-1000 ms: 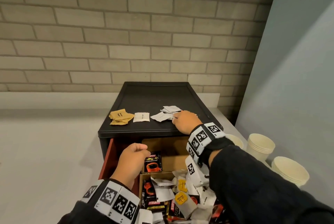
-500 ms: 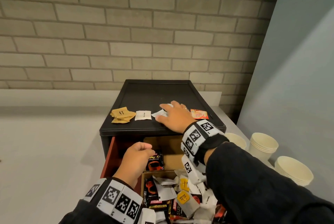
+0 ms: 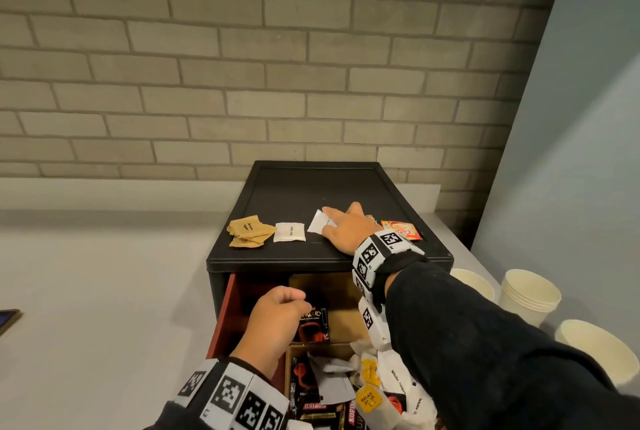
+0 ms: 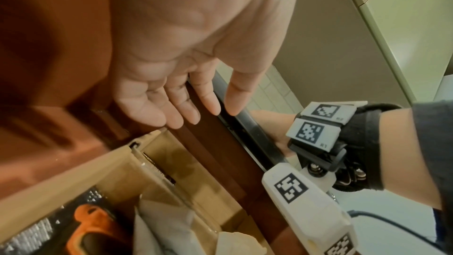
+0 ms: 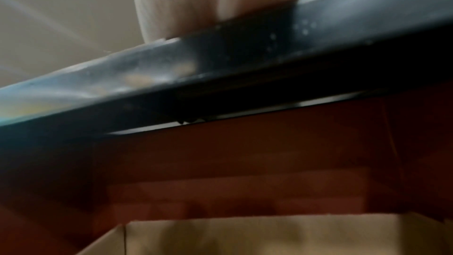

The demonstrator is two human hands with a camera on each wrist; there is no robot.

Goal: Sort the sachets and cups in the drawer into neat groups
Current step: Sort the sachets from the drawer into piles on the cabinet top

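White sachets [image 3: 320, 221]: a small pile on the black cabinet top [image 3: 311, 190], under the fingers [image 3: 330, 213] of my right hand [image 3: 346, 232]; those fingers lie straight and spread, pressing flat on the paper.

Orange sachet [image 3: 403, 230]: just beside the little-finger side of my right hand, on the same top.

Single white sachet [image 3: 289, 232]: flat, just past my right thumb, apart from the pile.

Brown sachets [image 3: 250, 231]: a loose overlapping heap, one place further out from that thumb.

Drawer [image 3: 225, 311]: red-walled, pulled open below the cabinet top, holding a mixed jumble of sachets [image 3: 346, 384] in black, white and yellow.

Black coffee sachet [image 3: 313, 324]: stands upright in the drawer, just beyond my left fingertips.

My left hand [image 3: 277, 322]: hangs over the drawer's left part, fingers [image 4: 171, 108] loosely curled and close together, palm bare, holding nothing.

Paper cups [image 3: 530, 294]: cream stacks standing on the counter [image 3: 104, 291], well out from my right wrist.
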